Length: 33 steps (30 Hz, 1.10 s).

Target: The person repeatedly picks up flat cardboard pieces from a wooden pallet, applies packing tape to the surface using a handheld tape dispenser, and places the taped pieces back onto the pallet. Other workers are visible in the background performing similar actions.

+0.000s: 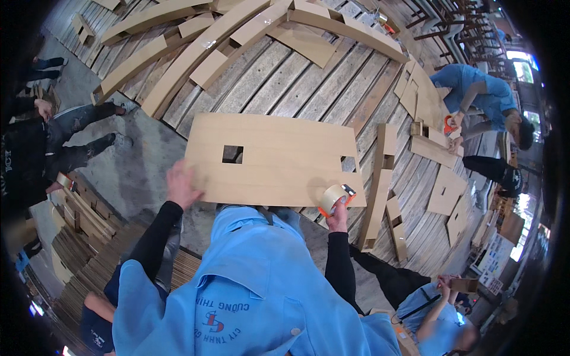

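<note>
A flat cardboard sheet [279, 157] with two square cut-outs lies in front of me, its near edge close to my waist. My left hand [185, 185], a little blurred, is at the sheet's left edge with its fingers spread, holding nothing. In my right hand [339, 215] is an orange tape dispenser [336, 199] with a wide roll of tan tape. The dispenser is over the sheet's near right corner. How the fingers wrap its handle is partly hidden.
Long folded cardboard pieces [208, 50] lie across the slatted wooden platform [282, 83]. Another long folded piece [380, 190] stands right of the sheet. A co-worker [475, 92] handles cardboard at the far right; other people are at left and lower right. Stacked cardboard [95, 261] lies at lower left.
</note>
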Available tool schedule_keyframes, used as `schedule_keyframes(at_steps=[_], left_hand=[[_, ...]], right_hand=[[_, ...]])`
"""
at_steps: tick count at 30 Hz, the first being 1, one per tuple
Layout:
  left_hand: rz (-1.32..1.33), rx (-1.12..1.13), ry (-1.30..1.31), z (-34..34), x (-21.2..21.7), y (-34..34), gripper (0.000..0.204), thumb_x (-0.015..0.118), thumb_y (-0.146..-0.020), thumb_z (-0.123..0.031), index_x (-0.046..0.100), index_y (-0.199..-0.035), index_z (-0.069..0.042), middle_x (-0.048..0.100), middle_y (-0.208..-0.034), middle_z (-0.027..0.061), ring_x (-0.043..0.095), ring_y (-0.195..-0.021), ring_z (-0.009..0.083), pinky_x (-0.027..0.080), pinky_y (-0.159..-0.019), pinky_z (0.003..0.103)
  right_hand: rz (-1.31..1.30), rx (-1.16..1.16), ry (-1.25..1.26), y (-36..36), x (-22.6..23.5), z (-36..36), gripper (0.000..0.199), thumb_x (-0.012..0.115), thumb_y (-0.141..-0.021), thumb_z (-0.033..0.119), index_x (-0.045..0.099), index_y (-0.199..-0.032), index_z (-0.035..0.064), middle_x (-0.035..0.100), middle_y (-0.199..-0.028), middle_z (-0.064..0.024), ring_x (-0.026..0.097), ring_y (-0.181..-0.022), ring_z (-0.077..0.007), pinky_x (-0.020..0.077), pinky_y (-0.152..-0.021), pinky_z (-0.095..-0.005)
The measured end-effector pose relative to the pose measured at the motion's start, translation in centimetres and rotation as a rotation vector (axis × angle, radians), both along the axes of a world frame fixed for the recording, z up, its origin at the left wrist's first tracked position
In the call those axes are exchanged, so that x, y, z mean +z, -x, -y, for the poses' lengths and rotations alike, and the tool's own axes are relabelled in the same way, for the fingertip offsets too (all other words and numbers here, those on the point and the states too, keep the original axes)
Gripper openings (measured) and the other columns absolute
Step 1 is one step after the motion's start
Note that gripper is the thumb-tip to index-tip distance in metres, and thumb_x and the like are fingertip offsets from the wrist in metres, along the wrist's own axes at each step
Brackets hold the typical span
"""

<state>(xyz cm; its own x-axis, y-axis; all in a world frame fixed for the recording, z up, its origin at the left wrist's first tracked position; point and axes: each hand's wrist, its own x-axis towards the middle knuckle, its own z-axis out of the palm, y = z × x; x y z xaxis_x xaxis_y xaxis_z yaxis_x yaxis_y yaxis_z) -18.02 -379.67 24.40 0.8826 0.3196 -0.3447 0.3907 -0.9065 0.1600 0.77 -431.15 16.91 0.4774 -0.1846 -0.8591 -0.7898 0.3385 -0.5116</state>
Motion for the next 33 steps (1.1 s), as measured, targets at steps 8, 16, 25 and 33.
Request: schedule_keyframes(at_steps=[8,16,25,33], left_hand=[[-0.063,-0.56,0.517,13.5,-6.3,-9.9,0.04,0.072,-0.079,-0.026,0.066,-0.116,-0.013,0.069,-0.112,0.0201,0.068,-0.108,0.0401,0.054,-0.091,0.058],[-0.134,-0.368,0.658,12.7,-16.3,-17.1,0.041,0.068,-0.081,-0.02,0.064,-0.121,-0.009,0.074,-0.094,0.0178,0.071,-0.091,0.0402,0.056,-0.081,0.052],[-0.422,-0.277,1.078,10.6,-20.8,-23.3,0.068,0.077,-0.091,-0.031,0.051,-0.14,0.008,0.071,-0.123,0.0207,0.069,-0.11,0.0252,0.053,-0.098,0.036],[-0.407,-0.052,1.277,5.9,-21.4,-29.6,0.063,0.075,-0.094,-0.032,0.054,-0.14,0.005,0.073,-0.118,0.0121,0.065,-0.107,0.0151,0.05,-0.097,0.032]], right_hand=[[0.044,0.043,0.192,-2.7,2.8,-1.5,0.043,0.057,-0.095,0.009,0.053,-0.137,0.0061,0.066,-0.127,-0.0147,0.069,-0.11,-0.0345,0.0605,-0.086,-0.0594],[0.136,0.06,-0.193,-2.8,0.5,0.2,0.037,0.049,-0.107,0.029,0.052,-0.135,0.005,0.063,-0.13,-0.0141,0.064,-0.116,-0.0354,0.055,-0.1,-0.0537],[0.411,0.489,0.015,-4.0,-9.3,-9.3,0.044,0.058,-0.093,0.005,0.056,-0.137,0.0001,0.068,-0.122,-0.0107,0.067,-0.107,-0.0203,0.0556,-0.091,-0.0371],[0.586,0.653,0.131,-10.9,-8.8,-15.5,0.052,0.06,-0.075,-0.008,0.068,-0.126,-0.002,0.073,-0.106,-0.0077,0.068,-0.09,-0.0133,0.0549,-0.081,-0.029]])
